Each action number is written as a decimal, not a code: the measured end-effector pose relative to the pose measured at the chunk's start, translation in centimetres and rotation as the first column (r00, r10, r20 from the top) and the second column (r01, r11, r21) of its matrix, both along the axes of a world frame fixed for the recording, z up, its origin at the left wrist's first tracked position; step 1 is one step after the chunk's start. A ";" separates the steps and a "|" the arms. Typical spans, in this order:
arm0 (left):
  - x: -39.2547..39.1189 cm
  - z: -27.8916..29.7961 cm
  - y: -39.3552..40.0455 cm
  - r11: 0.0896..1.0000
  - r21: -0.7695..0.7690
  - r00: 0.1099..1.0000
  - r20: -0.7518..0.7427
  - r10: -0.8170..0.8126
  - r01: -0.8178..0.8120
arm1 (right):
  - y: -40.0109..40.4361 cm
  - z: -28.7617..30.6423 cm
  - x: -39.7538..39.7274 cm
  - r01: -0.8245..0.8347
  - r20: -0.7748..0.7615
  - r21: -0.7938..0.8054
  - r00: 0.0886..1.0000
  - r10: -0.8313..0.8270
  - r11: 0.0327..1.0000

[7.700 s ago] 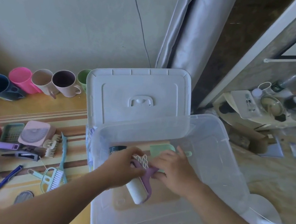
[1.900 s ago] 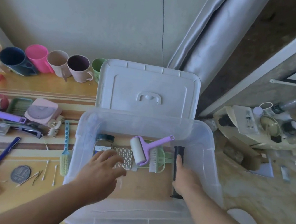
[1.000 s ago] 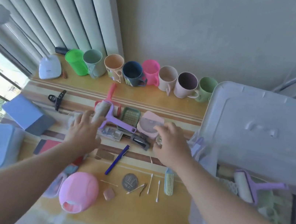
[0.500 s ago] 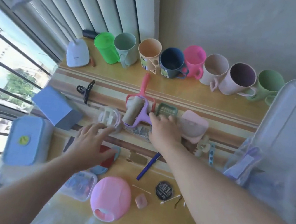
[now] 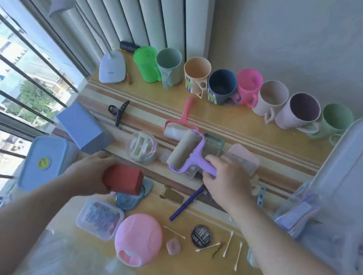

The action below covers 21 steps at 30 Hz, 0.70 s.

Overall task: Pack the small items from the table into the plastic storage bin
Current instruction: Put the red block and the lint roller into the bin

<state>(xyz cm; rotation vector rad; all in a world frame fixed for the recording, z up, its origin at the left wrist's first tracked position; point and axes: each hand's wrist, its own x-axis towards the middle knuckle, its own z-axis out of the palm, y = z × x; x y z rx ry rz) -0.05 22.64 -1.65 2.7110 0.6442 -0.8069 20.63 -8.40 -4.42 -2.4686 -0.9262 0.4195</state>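
My right hand (image 5: 225, 182) grips the purple lint roller (image 5: 186, 153) by its handle, my left hand (image 5: 92, 174) clutches a red box (image 5: 122, 179); the storage bin (image 5: 357, 179) sits right of the roller. I should lift both clear before swinging across.

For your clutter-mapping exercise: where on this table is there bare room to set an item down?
Bare wood lies between the mug row and pink roller, and at the near edge right of the pink round case. Crowded: the middle, around the purple roller and both hands.
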 end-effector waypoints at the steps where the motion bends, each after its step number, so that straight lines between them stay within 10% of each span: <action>1: 0.4 1.0 0.1 0.999 -0.040 1.000 0.017 0.008 -0.007 | -1.1 0.8 0.2 -0.004 0.041 0.031 0.999 0.003 1.000; 11: 8.9 12.6 -11.3 0.995 -0.059 0.901 0.432 -0.047 0.080 | -14.7 12.7 2.6 0.238 0.089 0.293 0.957 -0.275 0.926; 21: 15.2 15.4 -42.3 0.773 -0.159 0.677 0.610 -0.412 0.614 | -47.8 16.7 -2.6 0.641 0.041 0.011 0.767 -0.641 0.767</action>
